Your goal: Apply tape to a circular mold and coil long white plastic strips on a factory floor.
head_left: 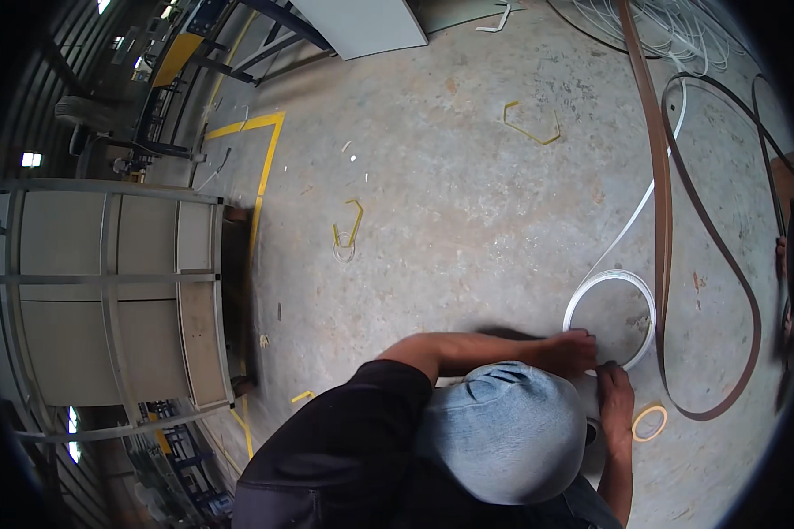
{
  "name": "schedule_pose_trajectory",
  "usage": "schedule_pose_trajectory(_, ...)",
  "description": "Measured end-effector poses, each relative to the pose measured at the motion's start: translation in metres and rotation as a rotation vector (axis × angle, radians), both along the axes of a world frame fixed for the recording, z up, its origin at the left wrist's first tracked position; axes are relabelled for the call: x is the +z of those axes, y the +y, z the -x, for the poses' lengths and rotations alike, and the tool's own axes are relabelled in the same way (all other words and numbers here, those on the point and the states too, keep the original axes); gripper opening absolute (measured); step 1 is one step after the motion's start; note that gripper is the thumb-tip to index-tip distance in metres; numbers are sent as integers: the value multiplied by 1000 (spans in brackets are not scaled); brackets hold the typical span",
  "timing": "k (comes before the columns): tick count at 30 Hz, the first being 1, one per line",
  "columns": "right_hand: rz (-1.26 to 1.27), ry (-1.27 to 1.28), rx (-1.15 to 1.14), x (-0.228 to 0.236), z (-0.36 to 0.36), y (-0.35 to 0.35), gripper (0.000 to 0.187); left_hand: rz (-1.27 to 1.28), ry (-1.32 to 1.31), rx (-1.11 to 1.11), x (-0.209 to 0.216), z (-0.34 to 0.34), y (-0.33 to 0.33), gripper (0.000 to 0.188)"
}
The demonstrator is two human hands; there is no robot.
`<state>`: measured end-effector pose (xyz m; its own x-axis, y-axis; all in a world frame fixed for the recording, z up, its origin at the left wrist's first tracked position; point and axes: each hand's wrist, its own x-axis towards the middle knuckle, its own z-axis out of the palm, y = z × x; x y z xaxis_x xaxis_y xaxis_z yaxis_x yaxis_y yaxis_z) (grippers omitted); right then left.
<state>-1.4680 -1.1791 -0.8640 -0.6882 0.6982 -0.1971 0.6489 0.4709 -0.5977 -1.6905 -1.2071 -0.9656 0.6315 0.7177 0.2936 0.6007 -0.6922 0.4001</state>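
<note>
A ring-shaped coil of narrow white strip [610, 275] rests on the concrete floor, its loose end running up and away to the right. My left hand [576, 351] is closed on the near left part of the coil. At its near edge, my right hand [617, 392] has its fingers bent round the strip. The two hands are close together, and the fingertips are partly hidden. A small roll of yellowish tape [636, 428] lies flat, just right of my right wrist. My denim-covered knee [507, 432] rises beside my forearms.
Long brown strip [660, 176] loops over the floor to the right. A tangle of white strip [679, 35] lies at the far right. Bent yellow straps [531, 134] are scattered ahead. On the left stands a metal-framed rack with pale panels [150, 234], near yellow floor lines [269, 159].
</note>
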Motion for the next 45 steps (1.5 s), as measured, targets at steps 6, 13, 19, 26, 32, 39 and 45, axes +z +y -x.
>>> schedule_pose_trajectory(6, 22, 25, 52, 6, -1, 11, 29, 22, -137, -425, 19, 118, 81, 18)
schedule_pose_trajectory(13, -139, 22, 82, -18, -2, 3, 36, -125, 311, -205, 3, 42, 0, 18)
schedule_pose_trajectory(19, -66, 18, 48, -1, -16, 6, 36, 198, 265, -653, 40, 98, 85, 55)
schedule_pose_trajectory(26, -194, -12, 82, -6, 1, 16, 30, -44, 159, -549, 7, 148, 80, 56)
schedule_pose_trajectory(32, -218, 58, 45, -10, 18, 9, 30, 8, 248, -249, 16, 75, 32, 59)
schedule_pose_trajectory(39, -220, 105, 9, -19, -6, 23, 20, 4, 43, -308, 33, 63, 58, 53)
schedule_pose_trajectory(45, -250, 84, 59, -21, 1, 27, 24, 21, -45, -172, 45, 120, 70, 37)
